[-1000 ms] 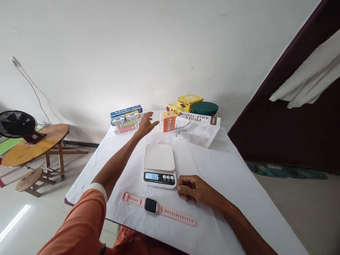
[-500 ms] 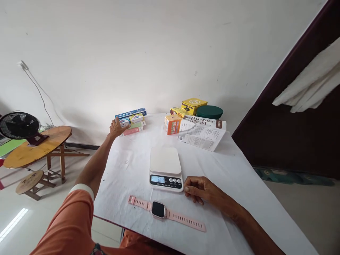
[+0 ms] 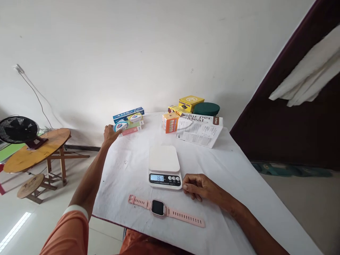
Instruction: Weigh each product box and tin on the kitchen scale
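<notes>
My left hand point(image 3: 111, 135) reaches to the far left of the table, its fingers closed round a small blue-and-white box point(image 3: 120, 126). That box sits tilted at the left end of a group of boxes: a long blue box point(image 3: 128, 114), a small yellow-and-white box point(image 3: 135, 118) and a pink box point(image 3: 131, 131). My right hand point(image 3: 198, 186) rests on the cloth with curled fingers, nothing visible in them, close against the right front corner of a white digital scale point(image 3: 164, 159). The scale's plate is bare and its lit display shows 361. In front lies a pink-strapped smartwatch point(image 3: 158, 208), laid out flat.
At the back right stand a white Su-per Meal box point(image 3: 199, 131), an orange box point(image 3: 170, 123), a yellow box point(image 3: 191, 103) and a dark green round lid or container point(image 3: 206, 109). Left of the table are a black fan point(image 3: 20, 131), a wooden table point(image 3: 60, 134) and a stool point(image 3: 30, 186).
My left hand has drawn the small blue-and-white box slightly left and towards me, and it now tilts away from the yellow-and-white one. My right hand stays by the scale. The view shifts slightly.
</notes>
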Demonstrator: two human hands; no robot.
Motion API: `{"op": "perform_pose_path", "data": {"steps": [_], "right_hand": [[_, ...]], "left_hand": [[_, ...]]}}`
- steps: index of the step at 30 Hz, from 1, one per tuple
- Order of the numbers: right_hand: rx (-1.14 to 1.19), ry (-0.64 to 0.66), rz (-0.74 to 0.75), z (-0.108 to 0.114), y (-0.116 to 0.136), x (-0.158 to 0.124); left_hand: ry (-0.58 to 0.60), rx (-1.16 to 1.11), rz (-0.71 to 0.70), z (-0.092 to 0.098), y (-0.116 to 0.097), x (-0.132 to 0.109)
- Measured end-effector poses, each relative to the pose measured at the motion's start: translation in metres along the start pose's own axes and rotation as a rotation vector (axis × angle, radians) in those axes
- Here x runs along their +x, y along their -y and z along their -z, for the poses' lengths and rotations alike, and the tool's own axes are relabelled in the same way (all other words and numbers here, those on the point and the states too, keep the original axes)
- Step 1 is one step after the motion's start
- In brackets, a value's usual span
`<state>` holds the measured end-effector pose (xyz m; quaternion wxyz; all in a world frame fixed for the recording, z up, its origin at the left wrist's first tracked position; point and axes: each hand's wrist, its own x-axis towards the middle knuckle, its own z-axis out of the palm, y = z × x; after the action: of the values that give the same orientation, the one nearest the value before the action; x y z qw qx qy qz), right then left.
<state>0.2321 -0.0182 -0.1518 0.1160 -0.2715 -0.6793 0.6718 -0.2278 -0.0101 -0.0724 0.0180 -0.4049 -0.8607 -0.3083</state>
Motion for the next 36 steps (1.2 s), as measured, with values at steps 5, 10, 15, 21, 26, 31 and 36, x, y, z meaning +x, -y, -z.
{"op": "perform_pose_path", "data": {"steps": [5,10,15,21,26,31,36], "right_hand": [[0.014,0.014,0.022,-0.001,0.003,0.001],[0.055,0.017,0.033,0.001,0.007,-0.001],[0.067,0.075,0.032,0.005,0.006,-0.003],[0.064,0.099,0.021,0.009,0.006,-0.006],[0.06,0.115,-0.006,0.012,0.004,-0.007],[0.055,0.12,-0.017,0.012,0.007,-0.008],[0.062,0.116,-0.031,0.011,0.009,-0.008]], "left_hand": [[0.087,-0.129,-0.178,0.016,-0.003,-0.05],[0.312,-0.286,-0.539,-0.011,-0.046,-0.113],[0.404,-0.186,-0.681,-0.045,-0.079,-0.149],[0.447,-0.32,-0.628,-0.044,-0.072,-0.15],[0.161,-0.578,-0.377,-0.047,-0.046,-0.144],[0.039,-0.556,-0.287,-0.058,-0.026,-0.139],[0.05,-0.56,-0.296,-0.062,-0.025,-0.14]]}}
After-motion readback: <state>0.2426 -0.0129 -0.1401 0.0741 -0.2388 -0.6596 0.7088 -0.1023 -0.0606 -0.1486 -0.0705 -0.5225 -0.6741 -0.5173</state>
